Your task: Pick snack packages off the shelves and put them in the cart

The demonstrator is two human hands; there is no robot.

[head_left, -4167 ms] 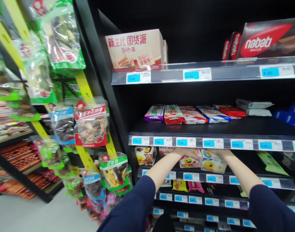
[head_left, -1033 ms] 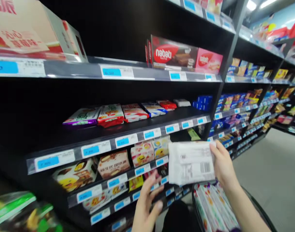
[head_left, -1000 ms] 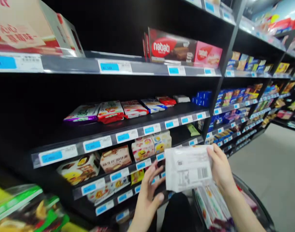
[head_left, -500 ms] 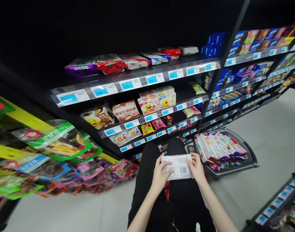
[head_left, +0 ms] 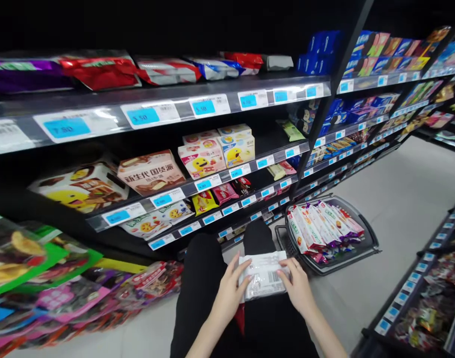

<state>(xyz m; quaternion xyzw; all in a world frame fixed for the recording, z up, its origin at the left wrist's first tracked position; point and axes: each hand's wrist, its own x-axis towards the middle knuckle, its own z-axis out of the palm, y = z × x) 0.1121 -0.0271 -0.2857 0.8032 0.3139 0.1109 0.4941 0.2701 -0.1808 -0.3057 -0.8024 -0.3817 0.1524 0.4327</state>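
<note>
A white snack packet [head_left: 263,276] with a barcode lies across my lap, its printed back facing up. My left hand [head_left: 230,287] grips its left end, fingers and thumb on the top face. At the other end my right hand [head_left: 295,284] holds the packet between thumb and fingers. Just beyond and to the right of my hands, a dark shopping basket [head_left: 365,253] stands on the floor. Inside it lie several white and red snack packs [head_left: 326,223] in a row, with purple ones under them.
Ahead runs a black shelf [head_left: 175,99] with blue price tags. It carries boxed pies [head_left: 150,171], wrapped snacks [head_left: 100,69] and blue boxes [head_left: 318,52]. Bagged dried snacks [head_left: 74,293] hang low at the left. Another shelf edge [head_left: 406,286] borders the grey floor on the right.
My view has shifted closer to the shelf, so its left part looks larger. Both hands still hold the white packet, which now sits slightly lower and further left in the picture.
</note>
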